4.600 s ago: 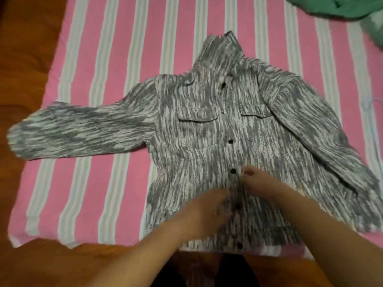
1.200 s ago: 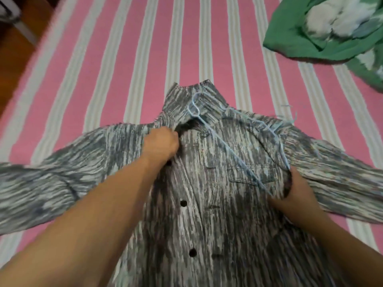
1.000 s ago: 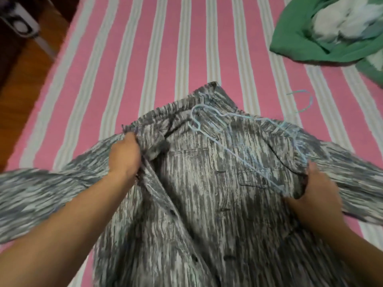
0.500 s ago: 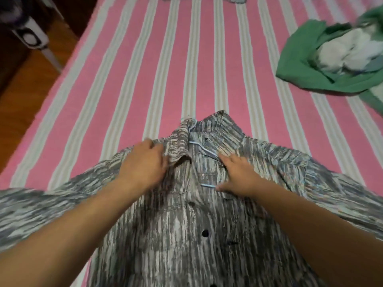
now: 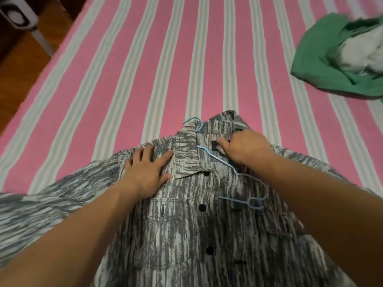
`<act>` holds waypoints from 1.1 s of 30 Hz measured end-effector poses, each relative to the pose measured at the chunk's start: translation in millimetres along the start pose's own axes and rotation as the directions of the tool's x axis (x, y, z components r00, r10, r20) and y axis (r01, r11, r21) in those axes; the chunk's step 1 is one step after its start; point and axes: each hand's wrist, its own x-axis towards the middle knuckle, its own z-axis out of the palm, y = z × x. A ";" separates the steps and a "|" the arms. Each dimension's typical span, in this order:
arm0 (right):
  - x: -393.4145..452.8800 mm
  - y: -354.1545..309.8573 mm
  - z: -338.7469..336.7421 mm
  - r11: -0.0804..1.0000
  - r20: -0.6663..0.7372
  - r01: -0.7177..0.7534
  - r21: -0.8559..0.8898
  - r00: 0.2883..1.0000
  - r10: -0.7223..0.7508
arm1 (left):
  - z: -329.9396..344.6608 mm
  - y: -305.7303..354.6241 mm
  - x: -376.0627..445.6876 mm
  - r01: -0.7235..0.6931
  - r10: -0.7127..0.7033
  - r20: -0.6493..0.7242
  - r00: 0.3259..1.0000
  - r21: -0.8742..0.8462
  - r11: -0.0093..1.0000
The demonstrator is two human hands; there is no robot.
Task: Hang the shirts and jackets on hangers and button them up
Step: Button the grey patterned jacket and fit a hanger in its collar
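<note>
My left hand is flat, fingers straight and spread, pressing the grey-and-white streaked button-front jacket at its left shoulder, just beside the collar, to pin that side so the fabric doesn't slide. My right hand is at the open neckline with fingers curled down into the cloth by the dark label patch; whether that grip pinches fabric or the wire, I can't tell. The thin light-blue wire hanger runs diagonally: hook poking out past the collar top, one arm lying exposed over the right chest panel, its end loop near the pocket. So, my read: hanger half-seated, right side not tucked in yet. The jacket lies face-up on the bed's pink-and-cream striped sheet, top open, lower black buttons visible. A crumpled green garment sits well apart, far right.
</note>
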 end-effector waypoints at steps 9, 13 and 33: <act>-72.1 128.4 -40.7 0.935 -0.113 -0.317 0.161 0.935 0.337 | -3.1 9.1 -10.0 0.113 -0.072 -0.193 0.979 0.210 0.971; -85.9 114.3 -85.1 0.585 -0.044 -0.164 0.795 0.945 0.325 | -13.3 29.4 -13.4 0.188 -0.161 -0.167 0.973 0.165 0.968; -352.8 32.0 162.1 0.860 -0.302 -0.002 0.510 0.936 0.181 | 155.0 133.0 -284.9 0.006 -0.012 -0.022 1.000 -0.266 0.964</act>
